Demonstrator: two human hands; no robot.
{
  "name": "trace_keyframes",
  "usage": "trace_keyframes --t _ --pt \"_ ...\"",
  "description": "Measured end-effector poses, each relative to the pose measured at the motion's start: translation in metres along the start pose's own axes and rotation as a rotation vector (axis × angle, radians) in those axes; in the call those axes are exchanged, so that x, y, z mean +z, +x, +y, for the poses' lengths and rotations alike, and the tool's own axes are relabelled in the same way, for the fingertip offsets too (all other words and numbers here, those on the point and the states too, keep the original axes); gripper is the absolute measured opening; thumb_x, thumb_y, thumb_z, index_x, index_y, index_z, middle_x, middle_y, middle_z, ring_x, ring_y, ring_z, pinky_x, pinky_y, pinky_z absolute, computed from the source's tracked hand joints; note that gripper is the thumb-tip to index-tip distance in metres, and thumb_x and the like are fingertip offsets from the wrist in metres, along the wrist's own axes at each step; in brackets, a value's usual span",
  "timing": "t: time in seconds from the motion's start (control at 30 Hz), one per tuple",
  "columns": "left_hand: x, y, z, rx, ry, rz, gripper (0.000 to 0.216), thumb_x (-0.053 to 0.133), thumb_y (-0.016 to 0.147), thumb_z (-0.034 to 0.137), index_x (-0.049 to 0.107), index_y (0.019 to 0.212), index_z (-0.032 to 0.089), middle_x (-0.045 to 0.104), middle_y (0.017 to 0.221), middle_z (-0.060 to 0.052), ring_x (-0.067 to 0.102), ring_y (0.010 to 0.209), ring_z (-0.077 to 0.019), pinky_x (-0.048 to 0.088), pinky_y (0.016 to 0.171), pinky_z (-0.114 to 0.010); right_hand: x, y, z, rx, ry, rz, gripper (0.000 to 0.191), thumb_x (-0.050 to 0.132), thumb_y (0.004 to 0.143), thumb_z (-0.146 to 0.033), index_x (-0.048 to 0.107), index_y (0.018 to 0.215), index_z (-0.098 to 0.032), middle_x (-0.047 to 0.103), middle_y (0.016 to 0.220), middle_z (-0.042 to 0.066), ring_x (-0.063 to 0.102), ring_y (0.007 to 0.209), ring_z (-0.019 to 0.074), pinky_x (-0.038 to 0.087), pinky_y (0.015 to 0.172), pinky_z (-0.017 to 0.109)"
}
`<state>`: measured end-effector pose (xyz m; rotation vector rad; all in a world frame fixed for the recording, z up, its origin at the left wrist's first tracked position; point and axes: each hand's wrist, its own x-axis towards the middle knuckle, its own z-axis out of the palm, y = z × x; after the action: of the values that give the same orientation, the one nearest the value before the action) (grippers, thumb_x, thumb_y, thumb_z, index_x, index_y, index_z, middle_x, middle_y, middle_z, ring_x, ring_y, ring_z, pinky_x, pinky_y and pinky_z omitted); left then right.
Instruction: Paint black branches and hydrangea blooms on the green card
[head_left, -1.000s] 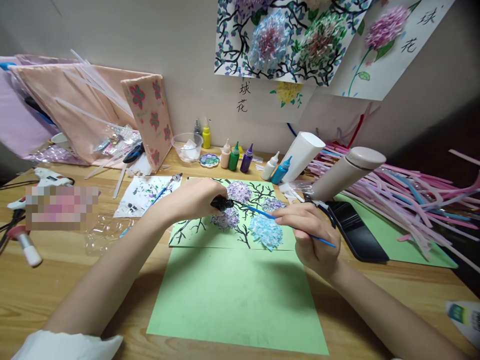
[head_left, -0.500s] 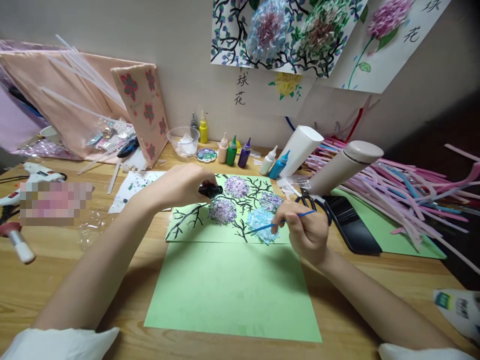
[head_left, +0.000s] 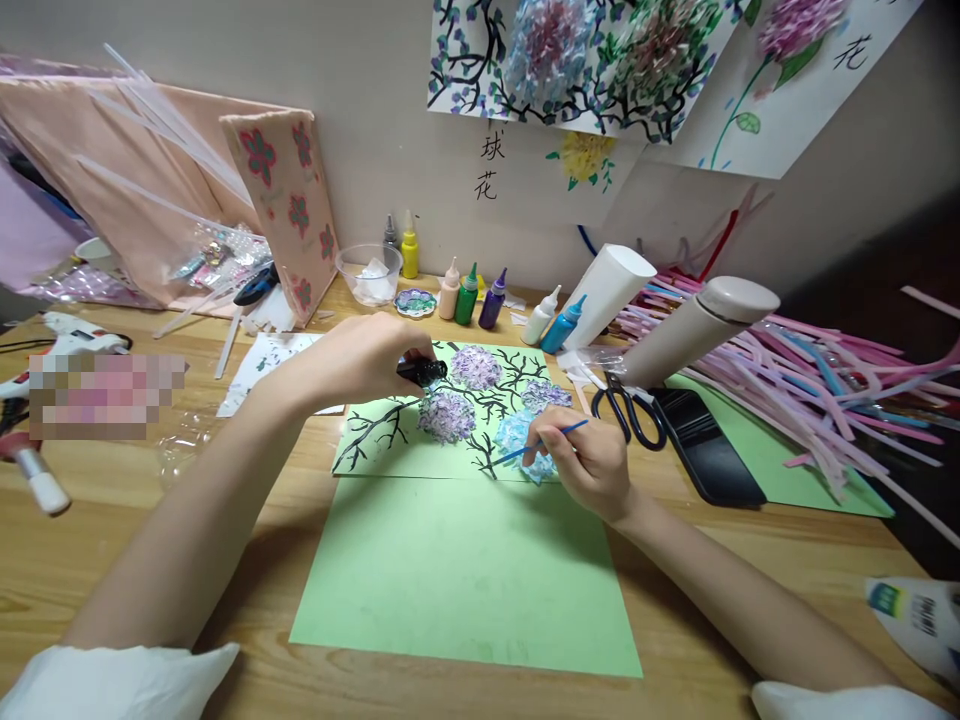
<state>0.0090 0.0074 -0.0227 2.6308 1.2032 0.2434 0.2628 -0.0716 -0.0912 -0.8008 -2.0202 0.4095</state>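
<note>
Presumably painting black twigs (head_left: 375,431): right hand (head_left: 592,462) pinches slim blue brush (head_left: 513,456) over mint-green paper (head_left: 431,462), toward back edge of counter (head_left: 697,590); left hand (head_left: 366,355) grips small black bottle (head_left: 421,371). Next stroke likely wants steadiness.

Brush (head_left: 513,456), in right hand (head_left: 589,460): tip gone from mouth of bottle (head_left: 426,372) to branch (head_left: 488,457) at near edge of painted sheet (head_left: 420,465); handle end swung away from table's (head_left: 810,560) near edge. Right hand: now covers part of blue flower (head_left: 514,432). Bottle, left hand (head_left: 371,365): drawn toward sheet's far left corner. Scissors (head_left: 616,389): uncovered.
</note>
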Motion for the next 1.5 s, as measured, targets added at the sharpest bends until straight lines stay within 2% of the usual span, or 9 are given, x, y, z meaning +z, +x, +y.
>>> trace_keyframes --t 0.63,0.7,0.8,0.97,1.07,1.17,1.33,1.43,1.5 --pt "-0.005 -0.003 -0.001 -0.01 0.076 -0.014 0.03 0.063 0.07 0.037 0.066 0.096 0.023 0.067 0.084 -0.003 0.057 0.07 -0.0166 0.032 0.056 -0.026 -0.008 0.004 -0.001 -0.075 -0.046 -0.017 0.027 0.04 0.091 -0.015 0.053 0.068 -0.018 0.057 0.057 0.002 0.052 0.054 0.0114 0.042 0.055 0.025" --pt "-0.006 -0.003 -0.002 -0.014 0.083 -0.013 0.03 0.063 0.069 0.036 0.066 0.095 0.023 0.067 0.083 -0.003 0.057 0.07 -0.0164 0.033 0.056 -0.026 -0.011 0.004 0.0 -0.073 -0.007 0.032 0.027 0.039 0.093 -0.018 0.055 0.072 -0.018 0.058 0.059 0.002 0.053 0.055 0.0123 0.043 0.056 0.027" --pt "-0.008 -0.004 -0.004 -0.012 0.049 0.002 0.027 0.063 0.07 0.034 0.066 0.094 0.022 0.066 0.083 -0.002 0.058 0.071 -0.0162 0.035 0.057 -0.026 -0.02 0.008 0.002 -0.093 0.003 0.214 0.027 0.038 0.094 -0.028 0.059 0.079 -0.02 0.062 0.065 0.003 0.057 0.061 0.0154 0.045 0.058 0.03" --pt "-0.008 -0.001 -0.006 -0.049 -0.159 0.245 0.027 0.064 0.072 0.034 0.064 0.095 0.019 0.066 0.091 -0.005 0.06 0.084 -0.0189 0.043 0.071 -0.029 -0.045 0.032 -0.003 -0.017 -0.167 0.504 0.026 0.042 0.092 -0.037 0.062 0.084 -0.023 0.063 0.078 0.005 0.059 0.07 0.0184 0.045 0.064 0.034" --pt "-0.007 0.003 -0.006 -0.131 -0.419 0.461 0.028 0.062 0.075 0.038 0.061 0.096 0.018 0.066 0.096 -0.005 0.06 0.089 -0.0193 0.045 0.079 -0.031 -0.062 0.054 -0.012 0.016 -0.164 0.661 0.016 0.05 0.089 -0.034 0.062 0.086 -0.024 0.062 0.084 0.006 0.06 0.074 0.0201 0.046 0.065 0.035" --pt "-0.008 0.006 -0.007 -0.26 -0.691 0.596 0.034 0.06 0.078 0.044 0.057 0.096 0.016 0.064 0.098 -0.007 0.06 0.091 -0.0201 0.047 0.08 -0.032 -0.074 0.078 -0.022 -0.029 -0.131 0.753 0.012 0.05 0.089 -0.035 0.059 0.09 -0.027 0.062 0.088 0.007 0.062 0.078 0.0228 0.047 0.063 0.036" --pt "-0.007 0.008 -0.001 -0.352 -0.917 0.659 0.041 0.065 0.072 0.05 0.052 0.092 0.016 0.061 0.091 -0.006 0.061 0.086 -0.0202 0.05 0.071 -0.032 -0.078 0.098 -0.035 -0.092 -0.138 0.705 0.021 0.038 0.093 -0.037 0.056 0.087 -0.027 0.06 0.084 0.007 0.063 0.075 0.0223 0.048 0.058 0.034" --pt "-0.002 0.008 0.011 -0.256 -0.858 0.574 0.043 0.075 0.062 0.042 0.052 0.088 0.017 0.061 0.086 -0.004 0.061 0.076 -0.0171 0.05 0.066 -0.029 -0.074 0.096 -0.04 -0.076 -0.103 0.637 0.022 0.04 0.093 -0.033 0.057 0.081 -0.026 0.059 0.076 0.004 0.061 0.066 0.0185 0.047 0.056 0.032" --pt "0.001 0.008 0.019 -0.152 -0.748 0.528 0.04 0.077 0.061 0.037 0.055 0.088 0.017 0.061 0.086 -0.004 0.06 0.078 -0.0164 0.05 0.072 -0.03 -0.071 0.092 -0.041 -0.084 -0.106 0.57 0.021 0.042 0.093 -0.032 0.058 0.081 -0.026 0.059 0.073 0.003 0.06 0.064 0.0172 0.047 0.056 0.031"
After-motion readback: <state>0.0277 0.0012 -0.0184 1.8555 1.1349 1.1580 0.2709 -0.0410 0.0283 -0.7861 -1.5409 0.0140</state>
